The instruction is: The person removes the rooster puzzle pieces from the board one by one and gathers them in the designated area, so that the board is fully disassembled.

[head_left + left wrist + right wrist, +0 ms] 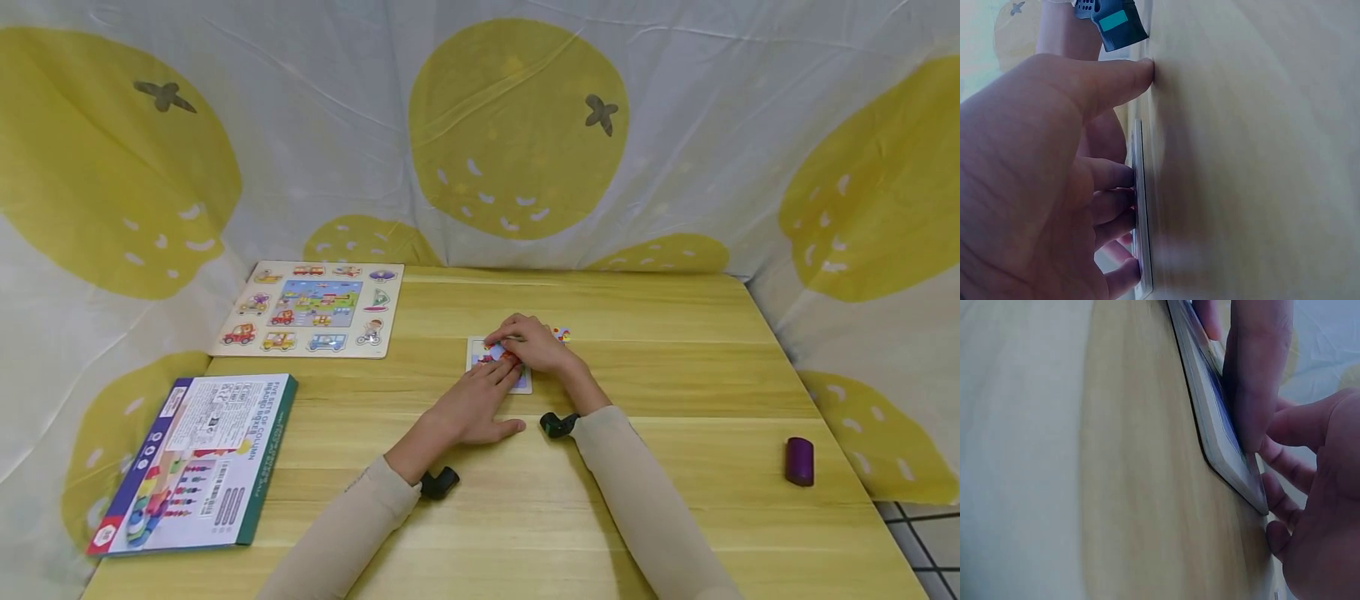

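A small picture puzzle board [527, 385] with a pale frame lies flat on the table, mostly covered by both hands. My left hand [474, 406] stretches its fingers over the front part of the board and presses on it. In the left wrist view those fingertips [1124, 275] meet the board's face, while the thumb tip touches the tabletop. Over the back part of the board, my right hand [534, 343] rests with loosely bent fingers beside the left fingertips. Between the hands shows some blue and red picture. A colourful puzzle piece [561, 335] lies behind the right hand.
At the back left lies a larger vehicle puzzle board [378, 342]. Nearer, a boxed set [225, 425] lies along the table's left side. A purple cylinder [799, 462] stands near the right edge. A lemon-patterned curtain [330, 125] surrounds the table's back and sides.
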A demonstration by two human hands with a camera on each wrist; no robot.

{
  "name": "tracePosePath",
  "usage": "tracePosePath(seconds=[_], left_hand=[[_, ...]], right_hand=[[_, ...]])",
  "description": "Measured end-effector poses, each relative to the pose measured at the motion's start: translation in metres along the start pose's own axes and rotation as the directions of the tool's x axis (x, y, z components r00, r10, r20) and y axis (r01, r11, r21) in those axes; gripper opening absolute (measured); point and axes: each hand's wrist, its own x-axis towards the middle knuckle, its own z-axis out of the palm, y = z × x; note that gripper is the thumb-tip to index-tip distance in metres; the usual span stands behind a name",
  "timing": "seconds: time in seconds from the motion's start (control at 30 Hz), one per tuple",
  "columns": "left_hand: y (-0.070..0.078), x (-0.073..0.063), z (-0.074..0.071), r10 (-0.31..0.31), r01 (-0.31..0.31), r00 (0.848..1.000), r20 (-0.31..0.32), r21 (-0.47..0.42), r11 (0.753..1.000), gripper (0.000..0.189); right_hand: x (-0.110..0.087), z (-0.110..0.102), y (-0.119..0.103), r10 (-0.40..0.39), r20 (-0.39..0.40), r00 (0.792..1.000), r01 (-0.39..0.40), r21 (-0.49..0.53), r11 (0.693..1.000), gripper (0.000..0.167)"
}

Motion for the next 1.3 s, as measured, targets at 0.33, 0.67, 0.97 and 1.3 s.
tracePosePath(seconds=[0.33, 0.67, 0.97, 1.3], left_hand=[[-0.0007, 0.0001, 0.0003, -0.009, 0.009, 1.000, 0.013, -0.015, 1.000, 0.094], [-0.0006, 0.0012, -0.0004, -0.013, 0.013, 1.000, 0.023, -0.009, 1.000, 0.098], [-0.0008, 0.0020, -0.0006, -0.014, 0.014, 1.000, 0.020, -0.007, 1.000, 0.098], [-0.0006, 0.0017, -0.0018, -0.023, 0.024, 0.999, 0.025, -0.024, 0.999, 0.098]], right_hand=[[0.0004, 0.0011, -0.0038, 0.045, 0.002, 0.999, -0.044, -0.026, 0.999, 0.038], [-0.0006, -0.0004, -0.0065, 0.029, -0.005, 1.000, -0.029, 0.036, 0.999, 0.026], [0.0013, -0.0013, -0.0038, 0.043, -0.005, 0.999, -0.042, 0.069, 0.997, 0.025], [0.0017, -0.0004, 0.0002, 0.100, 0.010, 0.995, -0.101, 0.054, 0.993, 0.022]])
